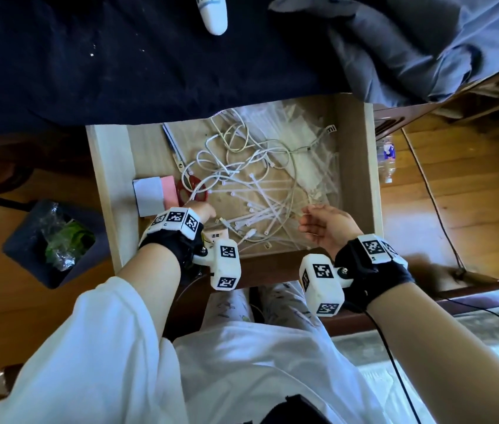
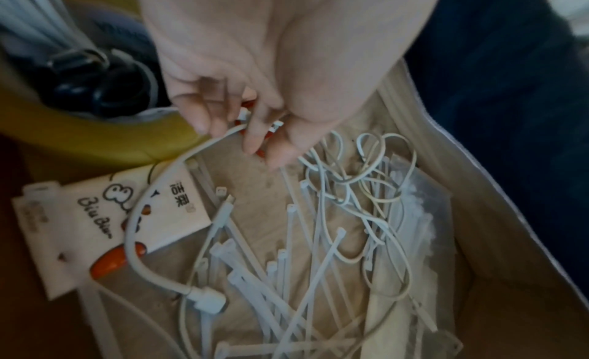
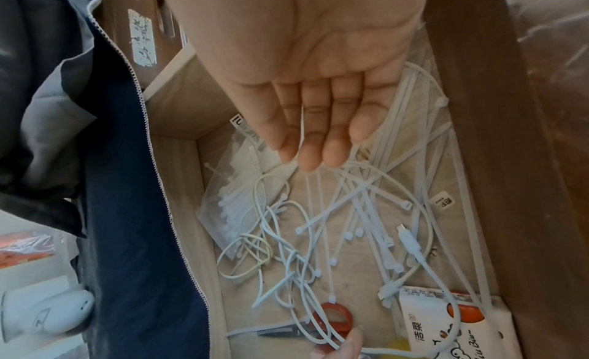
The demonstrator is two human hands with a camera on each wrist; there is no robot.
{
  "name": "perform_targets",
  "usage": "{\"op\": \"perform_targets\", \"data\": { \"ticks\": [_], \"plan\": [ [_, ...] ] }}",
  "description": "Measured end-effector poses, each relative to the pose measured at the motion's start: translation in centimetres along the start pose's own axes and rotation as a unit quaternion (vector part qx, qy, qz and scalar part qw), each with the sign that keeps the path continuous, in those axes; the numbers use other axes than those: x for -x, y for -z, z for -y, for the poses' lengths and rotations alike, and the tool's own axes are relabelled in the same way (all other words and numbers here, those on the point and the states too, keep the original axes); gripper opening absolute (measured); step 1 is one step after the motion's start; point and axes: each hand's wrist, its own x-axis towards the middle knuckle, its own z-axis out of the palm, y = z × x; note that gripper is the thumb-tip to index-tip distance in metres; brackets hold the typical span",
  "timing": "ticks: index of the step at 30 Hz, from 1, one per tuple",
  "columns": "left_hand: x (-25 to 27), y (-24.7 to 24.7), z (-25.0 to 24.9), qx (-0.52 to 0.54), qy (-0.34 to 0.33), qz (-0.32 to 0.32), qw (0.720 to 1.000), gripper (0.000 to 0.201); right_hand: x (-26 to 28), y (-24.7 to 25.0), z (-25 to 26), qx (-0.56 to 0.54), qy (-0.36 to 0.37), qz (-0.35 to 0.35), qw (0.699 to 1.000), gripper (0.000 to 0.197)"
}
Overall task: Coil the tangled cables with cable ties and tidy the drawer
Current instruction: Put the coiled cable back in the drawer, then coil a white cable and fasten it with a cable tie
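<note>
An open wooden drawer (image 1: 110,191) holds a tangle of thin white cables (image 1: 242,154) and several loose white cable ties (image 1: 260,209). My left hand (image 1: 204,209) is low in the drawer's near left, by the red scissors handles (image 1: 191,185). Its fingers (image 2: 252,137) pinch a thicker white cable (image 2: 127,238) that arcs down to a plug (image 2: 207,299). My right hand (image 1: 312,223) hovers over the ties at the near right, palm turned left. Its fingers (image 3: 331,127) are straight and together, and a thin white strip shows between two of them.
A clear bag of cable ties (image 1: 312,166) lies at the drawer's back right. Sticky notes (image 1: 150,194) and a printed tissue packet (image 2: 95,213) sit at the near left. A dark jacket (image 1: 150,71) overhangs the drawer's back. A bin (image 1: 49,243) stands left and a bottle (image 1: 387,157) right.
</note>
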Motion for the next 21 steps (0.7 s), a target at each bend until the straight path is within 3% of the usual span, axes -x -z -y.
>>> {"op": "perform_targets", "data": {
  "ticks": [4, 7, 8, 12, 14, 16, 18, 21],
  "plan": [
    [0.5, 0.5, 0.4, 0.073, -0.042, -0.011, 0.996, 0.037, -0.3, -0.6, 0.5, 0.028, -0.006, 0.010, 1.000, 0.016],
    [2.2, 1.0, 0.1, 0.209, -0.119, -0.048, 0.969, 0.022, 0.1, -1.5, 1.2, 0.065, 0.018, 0.039, 0.997, 0.019],
    [3.1, 1.2, -0.4, 0.238, -0.148, -0.057, 0.958, 0.014, 0.2, -1.9, 1.6, 0.088, 0.035, 0.053, 0.994, 0.019],
    [7.9, 2.9, -2.7, 0.227, -0.241, -0.057, 0.942, 0.028, 1.5, -4.8, 4.5, 0.194, 0.156, 0.115, 0.962, 0.015],
    [10.6, 4.1, -3.7, 0.183, -0.294, -0.045, 0.937, 0.030, 2.3, -6.2, 6.1, 0.262, 0.248, 0.147, 0.921, 0.039],
    [13.3, 5.4, -4.7, 0.157, -0.352, -0.022, 0.922, 0.034, 2.9, -7.6, 7.4, 0.355, 0.329, 0.164, 0.860, 0.053],
    [15.7, 6.7, -5.5, 0.191, -0.408, 0.014, 0.893, 0.040, 3.0, -8.5, 8.4, 0.446, 0.368, 0.154, 0.801, 0.042],
    [18.3, 8.8, -5.9, 0.323, -0.470, 0.041, 0.821, 0.040, 2.9, -8.5, 9.6, 0.535, 0.365, 0.130, 0.751, 0.008]
  ]
}}
